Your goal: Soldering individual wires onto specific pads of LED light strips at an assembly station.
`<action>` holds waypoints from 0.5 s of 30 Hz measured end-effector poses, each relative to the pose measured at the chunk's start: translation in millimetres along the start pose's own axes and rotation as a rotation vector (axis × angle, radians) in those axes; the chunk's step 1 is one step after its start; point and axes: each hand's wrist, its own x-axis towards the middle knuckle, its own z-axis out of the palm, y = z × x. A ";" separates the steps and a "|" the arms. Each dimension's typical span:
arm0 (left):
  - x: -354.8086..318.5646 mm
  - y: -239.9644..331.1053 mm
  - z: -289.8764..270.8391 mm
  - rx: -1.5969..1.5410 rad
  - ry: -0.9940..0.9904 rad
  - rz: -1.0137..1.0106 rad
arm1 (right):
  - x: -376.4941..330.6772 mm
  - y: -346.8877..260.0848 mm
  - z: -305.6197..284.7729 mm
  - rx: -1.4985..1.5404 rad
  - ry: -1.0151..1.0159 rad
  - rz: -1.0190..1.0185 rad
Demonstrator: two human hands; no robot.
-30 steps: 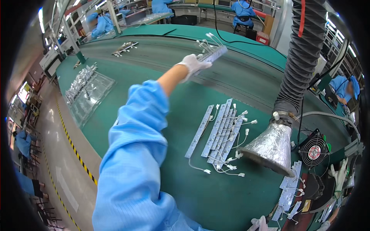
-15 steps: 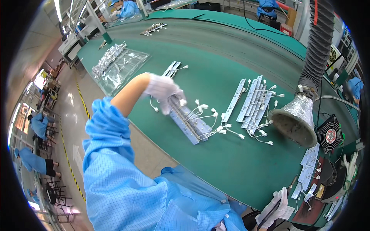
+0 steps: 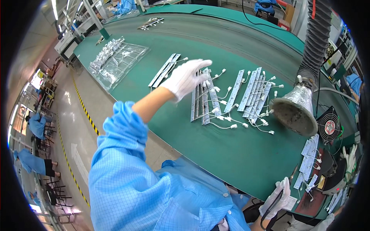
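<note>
My left hand (image 3: pixel 187 79), in a white glove, is over the far end of a group of LED strips (image 3: pixel 206 102) with white plug leads. Its fingers are stretched out, and the strips lie on the green table beneath them. Two more strips (image 3: pixel 163 71) lie left of that hand. To its right are a single strip (image 3: pixel 234 90) and a stack of strips (image 3: pixel 254 94) with leads. Low on the right, my gloved right hand (image 3: pixel 278 198) is closed round what looks like a soldering iron (image 3: pixel 294 171) with a black cord.
A fume duct (image 3: pixel 296 111) hangs over the right side of the table (image 3: pixel 231 158). Beside it stand a small fan (image 3: pixel 330 130) and more strips (image 3: pixel 306 163). At the far left, a clear plastic bag (image 3: pixel 123 63) lies by a pile of leads (image 3: pixel 108 54). Co-workers sit beyond.
My left hand has moved right and away from me with the strips, turning them, and its fingers have come off them. My right hand has risen slightly, with the tool in it.
</note>
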 end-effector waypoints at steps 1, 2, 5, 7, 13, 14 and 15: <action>-16.9 5.6 2.0 0.031 -0.001 0.015 | 0.8 0.2 -0.9 0.035 0.016 0.008; -35.1 11.9 5.7 0.060 -0.001 0.030 | 0.3 0.1 -2.3 0.040 0.019 0.006; -66.4 29.8 20.3 0.186 -0.191 0.034 | 4.8 -5.9 -2.0 0.122 0.023 0.093; -74.7 34.4 37.7 0.292 -0.124 0.083 | 14.5 -16.5 -5.5 0.164 0.043 0.160; -53.4 29.1 58.4 0.301 -0.014 0.139 | 37.4 -35.4 9.5 0.315 0.030 -0.040; -49.6 22.4 56.3 0.308 -0.022 0.178 | 37.9 -35.9 13.5 0.318 0.019 -0.084; -44.8 14.6 54.6 0.316 -0.034 0.221 | 38.8 -37.1 17.9 0.320 0.007 -0.122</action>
